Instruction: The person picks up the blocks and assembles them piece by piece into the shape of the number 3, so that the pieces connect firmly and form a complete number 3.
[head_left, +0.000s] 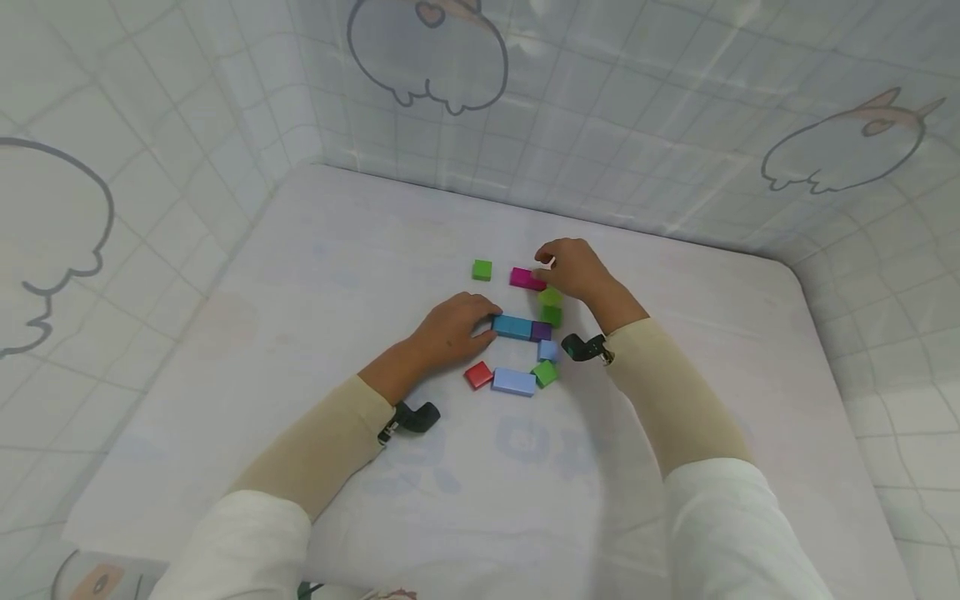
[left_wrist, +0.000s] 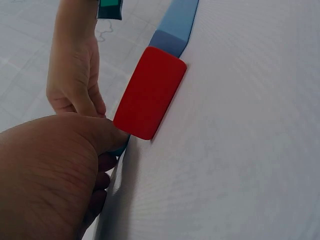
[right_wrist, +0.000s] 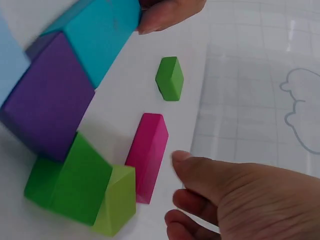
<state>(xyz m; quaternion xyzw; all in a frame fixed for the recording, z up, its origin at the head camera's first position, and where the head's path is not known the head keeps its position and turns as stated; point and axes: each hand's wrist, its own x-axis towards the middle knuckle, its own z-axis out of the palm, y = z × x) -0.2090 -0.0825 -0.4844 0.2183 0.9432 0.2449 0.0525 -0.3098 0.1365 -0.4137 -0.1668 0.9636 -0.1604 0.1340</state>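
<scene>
Thumb and fingers of my left hand (head_left: pixel 453 329) pinch the left end of a long blue block (head_left: pixel 513 327). Against its right end sits a purple block (head_left: pixel 541 332). My right hand (head_left: pixel 573 267) hovers beside a magenta block (head_left: pixel 525 279), fingers loosely bent and holding nothing; the right wrist view shows the thumb apart from the magenta block. Below the magenta block are a lime block (head_left: pixel 551 297) and a green block (head_left: pixel 551 316). In the left wrist view, a red block (left_wrist: pixel 150 93) stands close by the left thumb.
A lone green block (head_left: pixel 482 270) lies left of the magenta one. Nearer me are a small light blue block (head_left: pixel 547 350), a tilted green block (head_left: pixel 544 373) and a long periwinkle block (head_left: pixel 513 382). Tiled-pattern walls (head_left: pixel 600 108) border the white surface (head_left: pixel 315 275).
</scene>
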